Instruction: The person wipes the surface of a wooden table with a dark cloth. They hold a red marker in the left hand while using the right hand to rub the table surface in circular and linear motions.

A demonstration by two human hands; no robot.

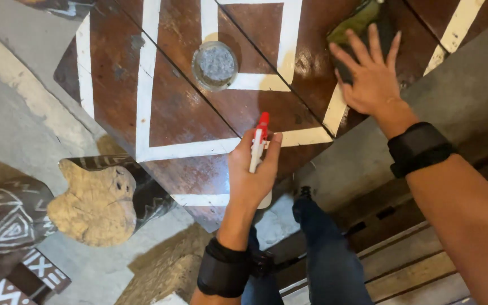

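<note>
My left hand (251, 175) grips a spray bottle (258, 148) with a white body and a red nozzle, held over the near edge of a dark brown wooden table (187, 113) painted with white lines. The nozzle points toward the table's middle. My right hand (368, 73) lies flat, fingers spread, pressing a dark green cloth (357, 22) onto the wet-looking tabletop at the far right. Both wrists wear black bands.
A round glass ashtray (215, 65) sits on the table beyond the spray bottle. A carved log stool (100, 197) with painted patterns stands at the left on the grey concrete floor. My legs in blue jeans (323, 248) are below, beside a slatted wooden bench (413, 265).
</note>
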